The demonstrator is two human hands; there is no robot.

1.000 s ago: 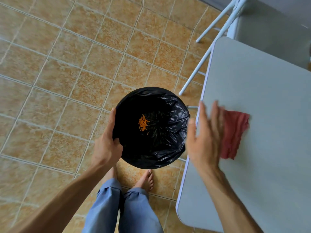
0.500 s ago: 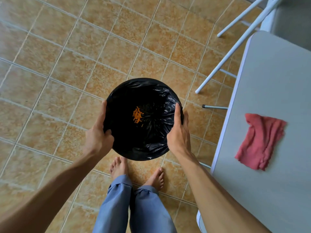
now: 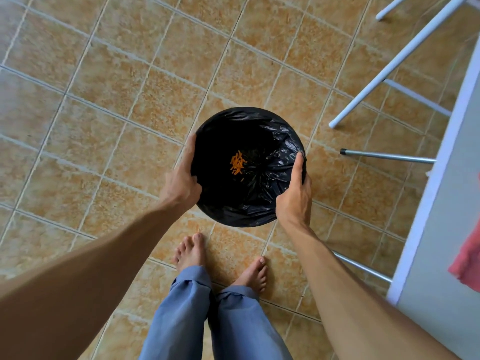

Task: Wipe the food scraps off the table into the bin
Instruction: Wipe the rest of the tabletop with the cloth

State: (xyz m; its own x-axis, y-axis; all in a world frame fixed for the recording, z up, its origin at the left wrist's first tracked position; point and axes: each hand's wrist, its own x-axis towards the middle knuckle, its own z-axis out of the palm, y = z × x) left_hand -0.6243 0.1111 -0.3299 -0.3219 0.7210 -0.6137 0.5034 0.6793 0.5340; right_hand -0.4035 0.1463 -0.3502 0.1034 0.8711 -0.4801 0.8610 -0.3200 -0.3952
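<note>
A round bin [image 3: 262, 203] lined with a black plastic bag sits over the tiled floor in the middle of the view. Orange food scraps [image 3: 237, 162] lie in a small heap at its bottom. My left hand [image 3: 181, 181] grips the bin's left rim. My right hand [image 3: 294, 197] grips its right rim, thumb along the edge. The grey table [image 3: 446, 222] runs down the right edge of the view. A red cloth [image 3: 467, 261] lies on it, mostly cut off by the frame.
White chair legs [image 3: 394, 61] stand at the upper right. Metal table legs [image 3: 387, 155] reach out over the floor right of the bin. My bare feet [image 3: 192, 252] and blue trouser legs are just below the bin. Tan tiles stretch to the left.
My right hand left the red cloth on the table and took hold of the bin's right rim. The bin, held in both hands, moved away from the table and lower.
</note>
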